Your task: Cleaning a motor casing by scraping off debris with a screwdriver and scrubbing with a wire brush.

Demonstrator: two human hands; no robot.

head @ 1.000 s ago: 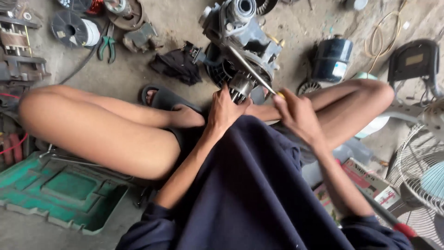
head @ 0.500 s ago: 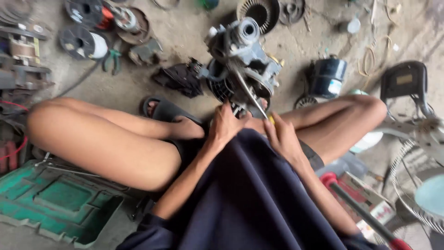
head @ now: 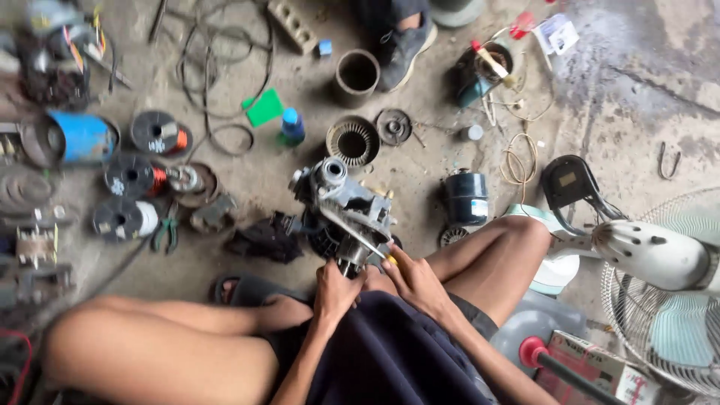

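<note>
Sitting on the concrete floor [head: 615,82] with both knees spread, the person is working on a grey motor assembly [head: 343,206] that is resting on the ground between the legs, just ahead of the lap. The left hand [head: 335,289] is closing around the lower end of the motor assembly, fingers wrapped on it and steadying it. The right hand [head: 414,279] is gripping a screwdriver [head: 358,234] by its yellow handle, thumb and fingers pinching it tight, and the shaft is slanting up and left across the housing, its tip lying against the metal near the middle of the body. Both hands are sitting close together, almost touching.

Just left of the motor, a black crumpled part [head: 264,240] is lying on the floor, and a dark sandal [head: 244,289] is showing under the left leg. Behind the motor, a ribbed round stator ring [head: 352,141] is lying beside a small disc [head: 393,126]. A black cylindrical capacitor [head: 466,198] is standing near the right knee. Far left, spools of copper winding wire [head: 142,176] are lining up, with green pliers [head: 165,232] beside them. At right, a white fan [head: 660,277] with its wire guard is lying well apart from the hands.
</note>
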